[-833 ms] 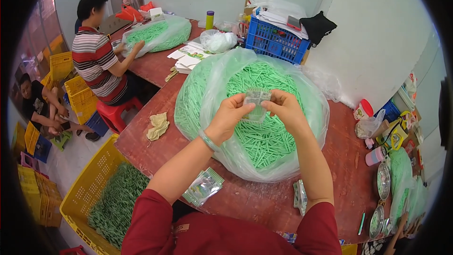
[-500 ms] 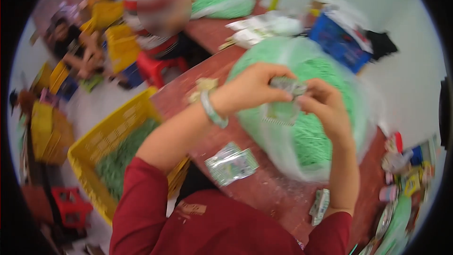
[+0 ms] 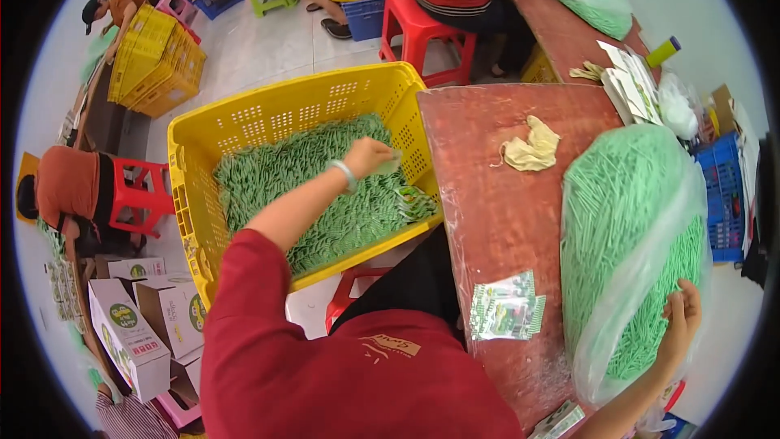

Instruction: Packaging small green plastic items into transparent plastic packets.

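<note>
The person wears a red short-sleeved shirt (image 3: pixel 325 374), a black apron and a pale wristband (image 3: pixel 347 175).

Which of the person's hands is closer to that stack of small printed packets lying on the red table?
The right. The right hand rests on the big clear bag of green sticks, just right of the packets. The left hand is off the table, over the yellow crate.

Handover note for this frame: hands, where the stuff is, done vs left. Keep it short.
Left hand: reached over the yellow crate, grip on a small packet just above the filled green packets.
Right hand: resting on the clear bag of green sticks on the red table.
Stack of empty sachets lies at the table's near edge.
Done: crate partly filled.
Left: bag looks nearly full, sachets remain.
</note>
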Available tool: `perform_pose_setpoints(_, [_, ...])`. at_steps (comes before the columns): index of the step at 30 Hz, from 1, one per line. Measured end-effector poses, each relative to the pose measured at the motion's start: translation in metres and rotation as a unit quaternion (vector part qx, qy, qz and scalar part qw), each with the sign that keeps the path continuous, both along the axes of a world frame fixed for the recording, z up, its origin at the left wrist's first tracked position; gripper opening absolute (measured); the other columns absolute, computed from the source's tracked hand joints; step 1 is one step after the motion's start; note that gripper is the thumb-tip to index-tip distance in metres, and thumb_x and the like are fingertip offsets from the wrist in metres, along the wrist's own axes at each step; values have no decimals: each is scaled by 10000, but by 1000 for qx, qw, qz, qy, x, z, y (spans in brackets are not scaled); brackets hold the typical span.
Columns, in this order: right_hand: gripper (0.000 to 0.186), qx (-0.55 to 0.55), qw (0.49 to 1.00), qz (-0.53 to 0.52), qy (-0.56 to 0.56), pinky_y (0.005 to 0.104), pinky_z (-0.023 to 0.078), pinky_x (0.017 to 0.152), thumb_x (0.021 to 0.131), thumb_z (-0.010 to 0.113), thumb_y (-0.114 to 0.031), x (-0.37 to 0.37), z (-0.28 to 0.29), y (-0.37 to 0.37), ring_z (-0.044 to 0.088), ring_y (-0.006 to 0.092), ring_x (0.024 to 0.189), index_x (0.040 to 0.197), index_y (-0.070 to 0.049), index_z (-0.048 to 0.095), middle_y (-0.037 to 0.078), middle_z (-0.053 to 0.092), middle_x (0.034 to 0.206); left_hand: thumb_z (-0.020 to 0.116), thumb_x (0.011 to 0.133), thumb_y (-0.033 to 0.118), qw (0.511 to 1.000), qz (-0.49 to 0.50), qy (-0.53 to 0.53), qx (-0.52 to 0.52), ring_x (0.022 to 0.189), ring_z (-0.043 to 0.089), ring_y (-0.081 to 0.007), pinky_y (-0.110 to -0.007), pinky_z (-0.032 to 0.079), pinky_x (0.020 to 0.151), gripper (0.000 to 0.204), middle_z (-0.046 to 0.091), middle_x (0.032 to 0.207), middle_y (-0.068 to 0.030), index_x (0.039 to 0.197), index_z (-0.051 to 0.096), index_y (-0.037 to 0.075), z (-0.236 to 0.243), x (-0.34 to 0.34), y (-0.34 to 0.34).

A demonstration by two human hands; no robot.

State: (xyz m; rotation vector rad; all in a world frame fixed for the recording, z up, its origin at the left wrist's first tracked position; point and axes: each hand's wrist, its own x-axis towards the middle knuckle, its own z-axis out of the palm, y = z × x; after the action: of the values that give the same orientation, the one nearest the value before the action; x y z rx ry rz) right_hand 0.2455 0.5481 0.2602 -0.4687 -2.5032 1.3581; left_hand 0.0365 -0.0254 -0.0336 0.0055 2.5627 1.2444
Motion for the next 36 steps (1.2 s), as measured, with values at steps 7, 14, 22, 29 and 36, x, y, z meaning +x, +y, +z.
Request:
perform_pose_setpoints(7, [241,45,997,-40,-42,189,369,586,902,583,-97,-6,3,-16,439,46,639,1127,-12,595,-26,512,772,636,885,210,995,-61,29,-68,807,644,-378,-422,525,748,195,668,890,-207,1023,720,101,-125,23,63])
perform_pose_setpoints(14, [240,80,993,-58,-65,187,371,601,907,596,-118,16,12,-14,461,47,660,1123,-13,594,-19,532,786,484,940,440,998,-55,13,26,905,621,-416,-462,492,819,451,658,974,-236,1082,663,51,-126,44,81])
perform_pose_setpoints(22, [220,65,995,-62,-33,218,402,623,852,602,-56,17,20,-14,497,78,674,1065,-8,629,1,566,754,512,966,221,912,287,276,98,740,505,-189,-321,415,734,277,539,752,-70,843,638,7,6,-19,16])
perform_pose_setpoints(29, [204,41,997,-63,5,223,426,585,843,631,-100,34,18,25,544,70,673,1033,-33,655,-2,615,786,668,758,81,910,-222,314,157,800,551,-277,-348,446,734,125,561,814,-116,850,606,23,190,95,177])
perform_pose_setpoints(36, [206,87,994,-59,-12,229,430,562,823,644,-98,46,5,60,537,73,650,1012,-13,654,-2,595,748,778,716,199,885,-367,288,-6,791,546,-325,-409,442,689,296,563,851,-120,884,583,52,150,166,223])
